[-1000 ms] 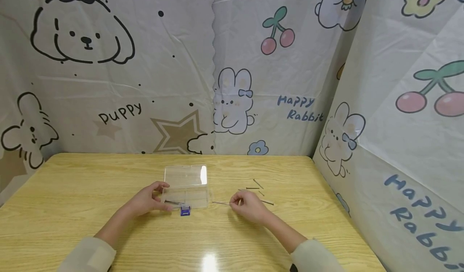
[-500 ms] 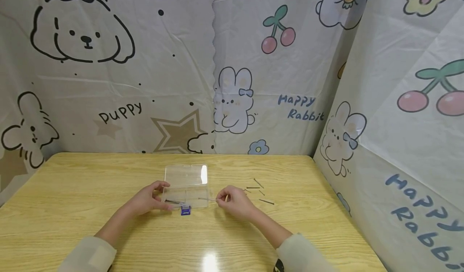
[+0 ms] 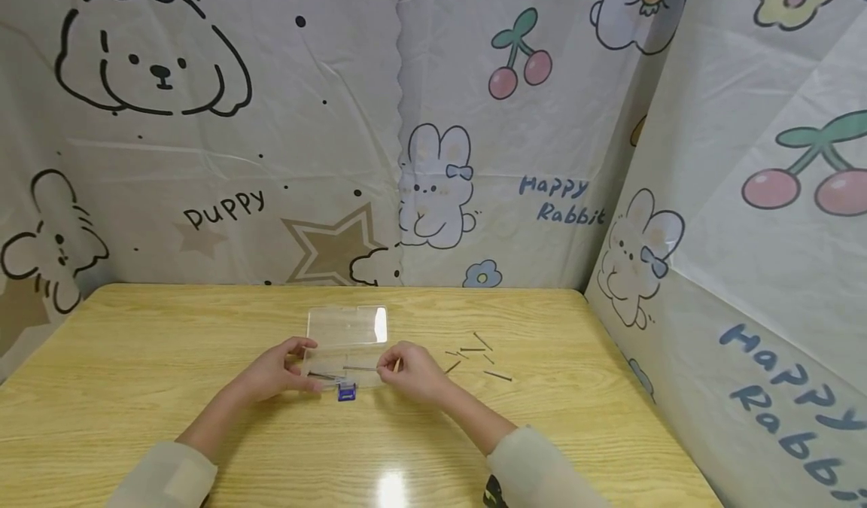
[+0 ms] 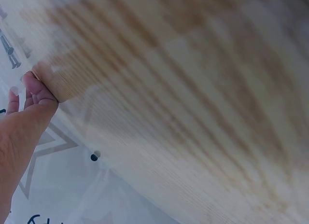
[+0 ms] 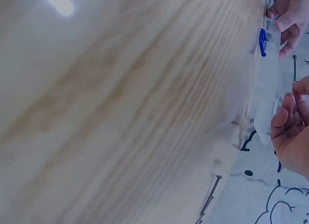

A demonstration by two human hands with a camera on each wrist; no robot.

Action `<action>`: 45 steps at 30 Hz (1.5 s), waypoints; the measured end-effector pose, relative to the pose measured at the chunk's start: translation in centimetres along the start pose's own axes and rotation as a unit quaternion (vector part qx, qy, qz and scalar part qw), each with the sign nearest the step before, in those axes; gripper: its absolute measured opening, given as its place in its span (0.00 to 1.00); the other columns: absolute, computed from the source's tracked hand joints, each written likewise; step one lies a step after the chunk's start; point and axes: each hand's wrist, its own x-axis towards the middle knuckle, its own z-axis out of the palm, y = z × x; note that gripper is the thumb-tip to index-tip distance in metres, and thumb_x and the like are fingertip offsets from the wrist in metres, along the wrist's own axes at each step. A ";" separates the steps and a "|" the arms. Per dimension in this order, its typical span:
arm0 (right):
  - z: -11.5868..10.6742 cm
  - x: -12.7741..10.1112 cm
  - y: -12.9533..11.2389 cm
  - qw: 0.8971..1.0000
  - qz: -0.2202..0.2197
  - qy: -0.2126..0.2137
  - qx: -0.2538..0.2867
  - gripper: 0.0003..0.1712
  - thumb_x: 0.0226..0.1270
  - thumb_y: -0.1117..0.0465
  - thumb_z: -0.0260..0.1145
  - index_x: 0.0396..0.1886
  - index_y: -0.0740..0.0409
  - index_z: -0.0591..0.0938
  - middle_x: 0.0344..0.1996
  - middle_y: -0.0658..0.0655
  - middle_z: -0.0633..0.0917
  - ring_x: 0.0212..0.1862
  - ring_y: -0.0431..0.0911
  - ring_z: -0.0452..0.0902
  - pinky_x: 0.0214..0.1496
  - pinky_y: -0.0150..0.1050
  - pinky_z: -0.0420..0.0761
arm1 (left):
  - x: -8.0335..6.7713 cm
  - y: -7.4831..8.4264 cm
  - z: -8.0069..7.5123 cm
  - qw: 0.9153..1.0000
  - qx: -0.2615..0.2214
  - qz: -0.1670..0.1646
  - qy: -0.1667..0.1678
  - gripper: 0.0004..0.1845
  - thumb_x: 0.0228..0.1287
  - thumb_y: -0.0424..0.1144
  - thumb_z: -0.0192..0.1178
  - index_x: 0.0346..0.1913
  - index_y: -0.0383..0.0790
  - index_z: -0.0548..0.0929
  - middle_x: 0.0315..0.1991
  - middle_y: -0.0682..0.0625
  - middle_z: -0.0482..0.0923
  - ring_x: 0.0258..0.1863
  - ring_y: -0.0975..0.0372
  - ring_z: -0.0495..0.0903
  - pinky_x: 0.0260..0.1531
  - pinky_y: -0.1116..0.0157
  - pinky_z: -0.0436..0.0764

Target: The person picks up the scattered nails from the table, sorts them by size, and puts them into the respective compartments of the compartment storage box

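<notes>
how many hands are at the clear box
2: the left hand grips the clear box by its left side; the right hand, at its right, pinches a nail.

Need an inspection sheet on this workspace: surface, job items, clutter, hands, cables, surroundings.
Surface: wood-grain table, glare spot at near side.
Job items: clear box, lid open, blue latch facing the person; stored nails at its left; loose nails on the table to its right.
Clutter: nothing seen.
Hands: left hand grips the box's left side; right hand pinches a nail over the box.
Cables: nothing seen.
Surroundings: cartoon-printed sheets behind and at right.
</notes>
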 end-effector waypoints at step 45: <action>4.0 3.3 -2.4 0.998 -0.015 -0.025 -0.051 0.05 0.60 0.63 0.63 0.30 0.57 0.85 0.23 0.45 0.79 0.24 0.30 0.66 0.27 0.23 0.68 | 0.0 0.0 0.2 1.000 -0.014 0.011 -0.001 0.42 0.46 0.44 0.73 0.63 0.34 0.64 0.58 0.33 0.63 0.41 0.54 0.70 0.35 0.64 0.72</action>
